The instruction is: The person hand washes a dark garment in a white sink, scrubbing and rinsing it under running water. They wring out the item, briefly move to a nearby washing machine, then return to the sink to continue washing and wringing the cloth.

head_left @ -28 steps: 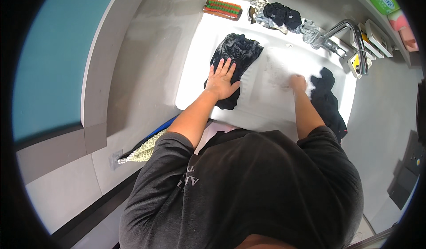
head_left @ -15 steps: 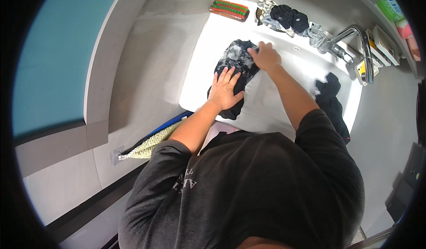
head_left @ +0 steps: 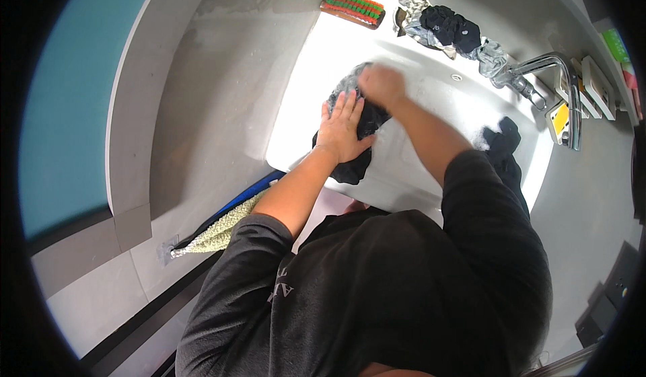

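A wet black garment (head_left: 374, 116) with white suds on it lies on the sloped left side of a white sink (head_left: 420, 152). Fingers spread, my left hand (head_left: 340, 133) presses flat on the middle of the cloth. My right hand (head_left: 382, 86), slightly smeared by motion, is closed in a fist at the garment's far end, with a gathered part of the cloth in it; its fingertips are hidden. Another dark cloth (head_left: 503, 145) with some foam beside it drapes over the sink's right side.
A brush (head_left: 353, 8) with red and green bristles rests at the far left corner. Crumpled small clothes (head_left: 452, 28) line the back ledge, beside a chrome faucet (head_left: 572, 101). A pale green towel (head_left: 219, 232) hangs at the near left.
My right hand has moved slightly left and toward me, curling into a fist and covering the garment's far right edge. My left hand stays pressed on the cloth.
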`<state>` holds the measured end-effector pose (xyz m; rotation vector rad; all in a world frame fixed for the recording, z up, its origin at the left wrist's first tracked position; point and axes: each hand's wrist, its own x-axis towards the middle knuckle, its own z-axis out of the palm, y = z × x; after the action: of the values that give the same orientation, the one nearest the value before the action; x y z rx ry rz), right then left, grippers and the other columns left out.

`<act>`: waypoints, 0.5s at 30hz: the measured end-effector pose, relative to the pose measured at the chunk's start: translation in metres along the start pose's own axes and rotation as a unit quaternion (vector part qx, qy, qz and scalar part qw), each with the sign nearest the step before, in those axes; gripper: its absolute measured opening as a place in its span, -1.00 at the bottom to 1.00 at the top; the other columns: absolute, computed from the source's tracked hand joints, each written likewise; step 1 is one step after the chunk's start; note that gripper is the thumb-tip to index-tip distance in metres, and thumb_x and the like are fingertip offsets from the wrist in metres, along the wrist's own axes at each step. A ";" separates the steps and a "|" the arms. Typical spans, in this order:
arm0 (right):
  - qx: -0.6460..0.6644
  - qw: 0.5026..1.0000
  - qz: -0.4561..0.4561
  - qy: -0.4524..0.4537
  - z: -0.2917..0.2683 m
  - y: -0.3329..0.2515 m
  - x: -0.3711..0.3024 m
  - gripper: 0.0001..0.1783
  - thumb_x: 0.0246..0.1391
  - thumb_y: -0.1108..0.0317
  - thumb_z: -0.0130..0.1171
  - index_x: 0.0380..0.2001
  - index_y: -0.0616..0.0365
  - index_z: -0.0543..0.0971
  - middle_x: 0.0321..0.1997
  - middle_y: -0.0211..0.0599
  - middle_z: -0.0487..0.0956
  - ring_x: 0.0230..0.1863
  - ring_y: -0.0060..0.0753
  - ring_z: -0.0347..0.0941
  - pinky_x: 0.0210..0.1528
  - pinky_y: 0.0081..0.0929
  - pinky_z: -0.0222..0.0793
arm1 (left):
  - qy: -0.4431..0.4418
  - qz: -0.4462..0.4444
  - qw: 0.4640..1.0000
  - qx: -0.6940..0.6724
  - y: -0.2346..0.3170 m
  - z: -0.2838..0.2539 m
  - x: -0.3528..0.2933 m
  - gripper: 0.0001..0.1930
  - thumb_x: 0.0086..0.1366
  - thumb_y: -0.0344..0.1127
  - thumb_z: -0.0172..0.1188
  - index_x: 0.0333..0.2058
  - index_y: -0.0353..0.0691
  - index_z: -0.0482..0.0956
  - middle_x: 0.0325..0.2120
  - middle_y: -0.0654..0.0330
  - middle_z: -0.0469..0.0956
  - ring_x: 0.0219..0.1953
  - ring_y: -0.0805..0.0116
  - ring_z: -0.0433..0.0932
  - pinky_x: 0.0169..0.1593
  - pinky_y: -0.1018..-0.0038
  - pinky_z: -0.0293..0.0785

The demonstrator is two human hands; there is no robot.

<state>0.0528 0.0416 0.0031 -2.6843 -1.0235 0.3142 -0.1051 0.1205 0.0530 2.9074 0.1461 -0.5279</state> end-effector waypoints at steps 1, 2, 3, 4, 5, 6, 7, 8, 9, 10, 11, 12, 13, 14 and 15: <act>0.018 0.998 0.049 0.037 -0.007 0.014 0.017 -0.69 0.17 0.14 -0.05 -0.27 0.04 0.62 -0.24 -0.21 0.56 -0.14 -0.06 0.57 -0.18 -0.11 0.51 | 0.003 0.000 1.000 0.000 -0.001 0.002 -0.001 -0.08 0.24 0.24 0.04 0.39 -0.19 -0.03 0.44 0.08 -0.14 0.47 0.11 -0.23 0.43 -0.02 -0.30; 0.049 0.995 0.049 0.075 -0.003 0.017 0.019 -0.71 0.16 0.16 -0.03 -0.22 0.05 0.58 -0.21 -0.18 0.55 -0.14 -0.03 0.57 -0.17 -0.10 0.51 | 0.005 0.000 1.000 0.000 -0.001 0.004 -0.002 -0.08 0.24 0.24 0.04 0.39 -0.20 -0.03 0.44 0.08 -0.15 0.48 0.11 -0.23 0.43 -0.01 -0.29; 0.079 0.989 0.048 0.114 0.002 0.018 0.019 -0.71 0.15 0.18 -0.02 -0.17 0.06 0.55 -0.17 -0.15 0.55 -0.14 0.00 0.56 -0.16 -0.08 0.50 | 0.007 0.001 1.000 0.001 -0.002 0.004 -0.001 -0.08 0.24 0.24 0.04 0.39 -0.20 -0.03 0.44 0.07 -0.16 0.48 0.12 -0.23 0.43 -0.01 -0.29; 0.109 0.982 0.047 0.144 0.010 0.018 0.013 -0.70 0.14 0.19 0.00 -0.13 0.07 0.52 -0.14 -0.11 0.54 -0.14 0.02 0.56 -0.15 -0.07 0.50 | -0.016 -0.003 1.000 0.017 -0.002 0.006 0.000 -0.08 0.24 0.25 0.03 0.39 -0.21 -0.01 0.44 0.07 -0.15 0.48 0.11 -0.24 0.43 -0.01 -0.30; 0.140 0.983 0.041 0.116 0.006 0.007 0.000 -0.67 0.13 0.22 0.02 -0.06 0.08 0.43 -0.08 -0.05 0.51 -0.15 0.10 0.54 -0.12 -0.03 0.48 | -0.037 -0.006 0.999 0.032 -0.001 0.004 0.003 -0.09 0.24 0.25 0.03 0.39 -0.21 0.00 0.43 0.06 -0.13 0.48 0.10 -0.25 0.43 -0.01 -0.30; 0.129 0.989 0.010 0.078 0.013 -0.003 -0.013 -0.73 0.14 0.19 0.01 -0.17 0.09 0.48 -0.13 -0.06 0.54 -0.15 0.07 0.54 -0.13 -0.02 0.47 | -0.059 -0.008 0.997 0.047 0.000 0.002 0.005 -0.09 0.24 0.26 0.02 0.38 -0.22 0.01 0.43 0.06 -0.11 0.48 0.10 -0.25 0.43 -0.01 -0.31; 0.204 0.977 -0.008 0.053 0.007 -0.020 -0.033 -0.73 0.14 0.14 0.04 -0.24 0.08 0.51 -0.18 -0.07 0.58 -0.16 0.03 0.55 -0.12 -0.02 0.45 | -0.079 -0.011 0.995 0.063 0.001 -0.003 0.007 -0.09 0.24 0.26 0.01 0.38 -0.22 0.02 0.43 0.06 -0.09 0.48 0.09 -0.26 0.43 -0.01 -0.32; 0.190 0.981 0.000 -0.032 0.002 -0.042 -0.051 -0.69 0.15 0.06 0.01 -0.30 0.06 0.55 -0.21 -0.11 0.61 -0.15 0.00 0.55 -0.10 -0.06 0.45 | -0.090 -0.008 0.996 0.011 0.003 -0.013 0.004 -0.08 0.24 0.26 -0.02 0.39 -0.21 -0.03 0.44 0.07 -0.17 0.48 0.14 -0.29 0.44 0.03 -0.39; 0.161 0.987 -0.014 -0.026 0.005 -0.040 -0.047 -0.67 0.16 0.03 -0.01 -0.29 0.04 0.55 -0.21 -0.12 0.61 -0.15 0.00 0.55 -0.10 -0.07 0.45 | -0.104 -0.012 0.994 0.007 0.002 -0.015 0.006 -0.09 0.24 0.25 -0.01 0.39 -0.21 -0.02 0.44 0.07 -0.17 0.48 0.14 -0.28 0.44 0.03 -0.38; 0.135 0.990 -0.029 -0.019 0.011 -0.036 -0.043 -0.65 0.16 0.01 -0.02 -0.29 0.03 0.56 -0.20 -0.13 0.61 -0.15 0.00 0.55 -0.11 -0.08 0.45 | -0.119 -0.019 0.993 0.005 0.001 -0.018 0.007 -0.09 0.24 0.24 0.00 0.39 -0.21 -0.02 0.44 0.07 -0.17 0.48 0.14 -0.28 0.44 0.03 -0.38; 0.110 0.993 -0.041 -0.015 0.010 -0.033 -0.044 -0.63 0.17 -0.01 -0.04 -0.28 0.02 0.56 -0.19 -0.14 0.61 -0.14 0.00 0.55 -0.11 -0.08 0.45 | -0.137 -0.023 0.990 0.003 0.002 -0.020 0.004 -0.09 0.23 0.23 0.01 0.39 -0.21 -0.02 0.44 0.07 -0.17 0.48 0.14 -0.27 0.44 0.03 -0.37; 0.125 0.992 -0.021 -0.029 0.001 -0.021 -0.026 -0.59 0.18 -0.06 -0.08 -0.27 0.00 0.58 -0.18 -0.16 0.62 -0.12 -0.06 0.56 -0.11 -0.09 0.46 | 0.015 -0.001 1.000 -0.019 -0.005 0.005 0.001 -0.13 0.25 0.22 0.03 0.38 -0.20 0.04 0.43 0.09 -0.11 0.47 0.11 -0.22 0.43 -0.02 -0.29; 0.096 0.995 0.026 0.001 -0.003 -0.005 -0.003 -0.62 0.18 -0.01 -0.04 -0.28 0.03 0.58 -0.19 -0.15 0.59 -0.12 -0.06 0.55 -0.10 -0.10 0.46 | 0.021 0.002 1.000 -0.019 -0.005 0.012 0.002 -0.13 0.25 0.21 0.04 0.38 -0.20 0.04 0.43 0.09 -0.12 0.47 0.12 -0.21 0.43 -0.02 -0.28; 0.071 0.996 0.032 0.051 -0.007 0.005 0.007 -0.65 0.17 0.03 -0.01 -0.29 0.05 0.58 -0.20 -0.14 0.57 -0.12 -0.05 0.54 -0.10 -0.10 0.46 | 0.029 0.005 0.999 -0.020 -0.006 0.014 0.004 -0.13 0.25 0.20 0.04 0.38 -0.20 0.04 0.44 0.10 -0.13 0.47 0.13 -0.21 0.43 -0.02 -0.28; 0.046 0.993 0.038 0.101 -0.010 0.013 0.013 -0.67 0.16 0.06 0.01 -0.29 0.07 0.58 -0.21 -0.13 0.55 -0.12 -0.04 0.53 -0.10 -0.10 0.46 | 0.036 0.008 0.999 -0.021 -0.006 0.015 0.007 -0.13 0.25 0.20 0.05 0.38 -0.20 0.04 0.44 0.11 -0.14 0.47 0.14 -0.20 0.43 -0.01 -0.27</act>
<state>0.0730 0.0391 0.0069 -2.6123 -0.8296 0.0968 -0.1046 0.1239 0.0356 2.8859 0.1432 -0.4124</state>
